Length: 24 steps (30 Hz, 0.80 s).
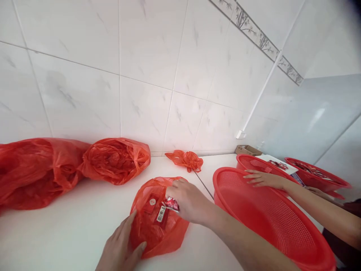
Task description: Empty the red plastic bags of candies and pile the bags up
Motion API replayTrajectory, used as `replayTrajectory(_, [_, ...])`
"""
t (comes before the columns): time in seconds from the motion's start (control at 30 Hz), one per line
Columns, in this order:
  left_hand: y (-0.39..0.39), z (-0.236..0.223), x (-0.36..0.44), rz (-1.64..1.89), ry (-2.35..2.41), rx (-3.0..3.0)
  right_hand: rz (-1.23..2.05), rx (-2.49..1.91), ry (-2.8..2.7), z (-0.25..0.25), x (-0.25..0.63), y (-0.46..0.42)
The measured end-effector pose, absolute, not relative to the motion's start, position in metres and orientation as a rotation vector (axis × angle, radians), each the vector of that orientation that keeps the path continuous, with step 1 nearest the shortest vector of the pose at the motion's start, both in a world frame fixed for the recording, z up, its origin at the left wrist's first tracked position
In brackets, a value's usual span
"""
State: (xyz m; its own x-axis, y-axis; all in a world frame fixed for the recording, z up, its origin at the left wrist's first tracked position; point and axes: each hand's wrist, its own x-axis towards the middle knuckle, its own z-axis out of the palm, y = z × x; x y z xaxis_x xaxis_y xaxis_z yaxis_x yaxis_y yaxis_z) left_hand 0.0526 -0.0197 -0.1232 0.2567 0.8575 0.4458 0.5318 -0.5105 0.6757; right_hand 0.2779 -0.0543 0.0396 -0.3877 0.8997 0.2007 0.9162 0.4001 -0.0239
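In the middle of the table, a red plastic bag stands with its mouth open. Inside it lie a dark red packet with a round pale label and a red packet with a white printed label. My left hand rests against the bag's left side, thumb and fingers apart, touching the plastic. Over the mouth, my right hand is closed around a small shiny red-and-white packet. Its fingertips are partly hidden.
A large red plastic basket stands right, another person's hand at its rim. Other red baskets and a cardboard box are beyond. Bunched red bags and a small crumpled bag lie along the tiled wall.
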Motion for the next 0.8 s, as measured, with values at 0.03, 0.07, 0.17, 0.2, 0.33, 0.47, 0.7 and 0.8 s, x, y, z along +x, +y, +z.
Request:
replayTrajectory(0.03, [-0.019, -0.125, 0.052, 1.119, 1.254, 2.18, -0.042, -1.623, -2.477, 0.03, 0.274, -0.048])
replayTrajectory(0.07, [-0.019, -0.126, 0.052, 1.087, 1.244, 2.229, 0.083, -1.625, -2.467, 0.023, 0.272, -0.042])
replayTrajectory(0.17, [-0.02, -0.126, 0.051, 1.023, 1.248, 2.282, 0.471, -1.58, -2.29, 0.012, 0.275, -0.032])
replayTrajectory(0.2, [-0.021, -0.125, 0.052, 1.003, 1.254, 2.275, 0.522, -1.553, -2.189, 0.011, 0.277, -0.029])
replayTrajectory(0.33, [-0.026, -0.12, 0.054, 0.983, 1.282, 2.215, 0.227, -1.561, -1.722, -0.003, 0.292, -0.018])
replayTrajectory(0.47, [-0.031, -0.119, 0.054, 1.066, 1.232, 2.21, 0.028, -1.673, -1.346, -0.04, 0.307, -0.008])
replayTrajectory(0.7, [-0.041, -0.11, 0.056, 0.835, 1.3, 2.283, 0.514, -1.651, -0.915, -0.085, 0.34, -0.009])
replayTrajectory(0.8, [-0.038, -0.109, 0.054, 0.81, 1.263, 2.36, 0.646, -1.543, -0.883, -0.088, 0.353, -0.01])
